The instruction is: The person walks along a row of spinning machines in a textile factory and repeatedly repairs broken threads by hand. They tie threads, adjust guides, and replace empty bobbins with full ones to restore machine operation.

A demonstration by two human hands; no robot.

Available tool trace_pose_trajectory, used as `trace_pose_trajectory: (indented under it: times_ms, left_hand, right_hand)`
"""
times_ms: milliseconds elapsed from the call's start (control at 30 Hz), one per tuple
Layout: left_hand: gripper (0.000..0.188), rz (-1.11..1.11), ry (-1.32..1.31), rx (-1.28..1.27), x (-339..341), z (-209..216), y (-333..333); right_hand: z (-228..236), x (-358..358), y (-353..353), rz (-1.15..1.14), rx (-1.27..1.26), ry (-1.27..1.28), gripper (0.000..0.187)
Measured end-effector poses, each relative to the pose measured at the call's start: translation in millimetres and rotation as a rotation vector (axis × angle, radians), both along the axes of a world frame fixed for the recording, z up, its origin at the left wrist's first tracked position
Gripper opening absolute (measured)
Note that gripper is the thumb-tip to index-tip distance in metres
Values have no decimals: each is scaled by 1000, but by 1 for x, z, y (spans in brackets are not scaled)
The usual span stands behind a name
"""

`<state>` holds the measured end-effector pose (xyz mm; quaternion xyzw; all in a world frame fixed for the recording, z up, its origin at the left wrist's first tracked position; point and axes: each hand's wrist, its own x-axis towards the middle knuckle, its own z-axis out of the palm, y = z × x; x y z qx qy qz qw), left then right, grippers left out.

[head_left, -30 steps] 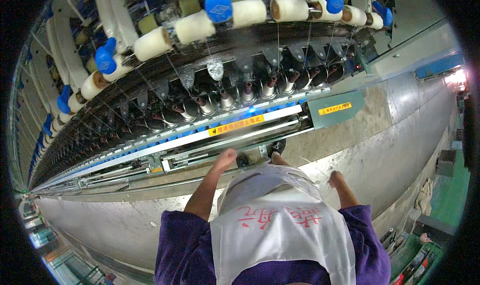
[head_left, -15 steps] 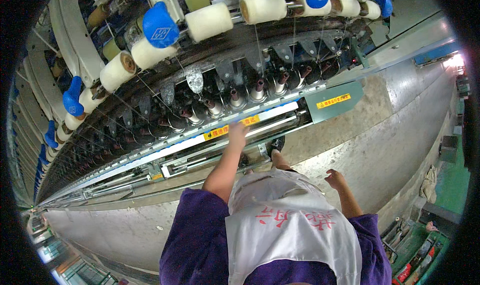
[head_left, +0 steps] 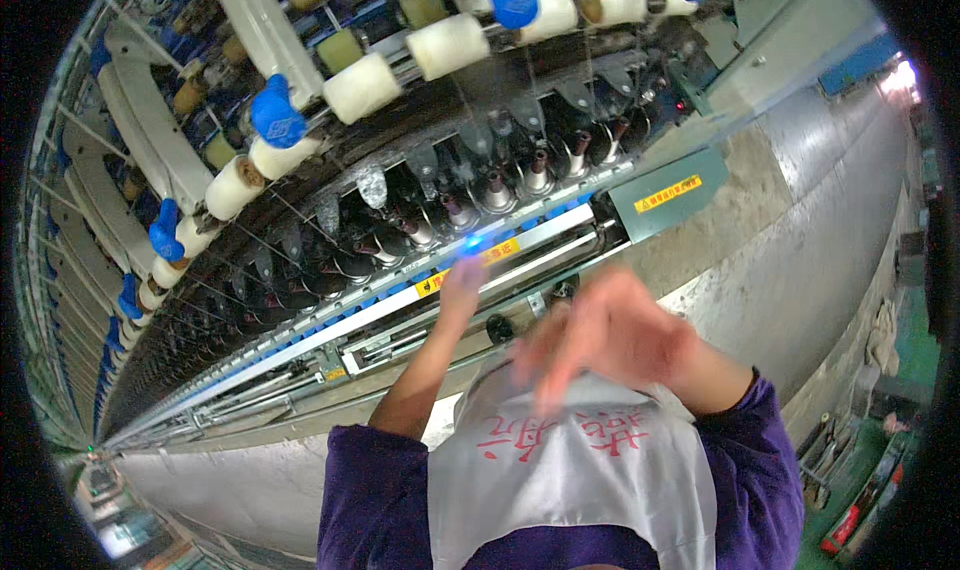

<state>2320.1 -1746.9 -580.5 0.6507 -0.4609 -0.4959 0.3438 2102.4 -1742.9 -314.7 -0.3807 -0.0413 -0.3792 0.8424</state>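
Note:
My left hand (head_left: 462, 282) is at the front rail of a spinning machine, over the yellow warning label (head_left: 497, 253). A small blue glow shows at its fingertips, and blur hides how the fingers are set. Just beyond stands a row of spindles with dark bobbins (head_left: 497, 192). My right hand (head_left: 622, 332) is raised in front of my white apron (head_left: 570, 470), smeared by motion. Its fingers look apart, with nothing visible in them. White rollers (head_left: 448, 47) line the machine above the spindles, with thin threads running down between them.
Blue knobbed arms (head_left: 278, 115) stick out along the rollers. A green end plate (head_left: 668, 195) closes the rail on the right. Concrete floor (head_left: 760, 290) runs alongside the machine. At the lower right lies a green bin (head_left: 870, 500) with red items.
My right hand has risen from my right side to in front of the apron. The left hand stays at the rail, slightly lower. The view has shifted a little, and a blue glow now shows.

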Motion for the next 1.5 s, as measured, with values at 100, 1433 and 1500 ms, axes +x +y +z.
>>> trace_pose_trajectory:
  times_ms: [100,1433,1500]
  left_hand:
    - [35,120,-20,-340,-16,46,0]
    - [18,388,924,-569,43,253,23]
    - [21,359,1044,-517,42,244,20]
  right_hand:
    - [58,21,9,217,-171,-168,65]
    - [-66,47,-57,-122,-720,1379,42]
    - [-87,46,-31,18,-583,1054,55]
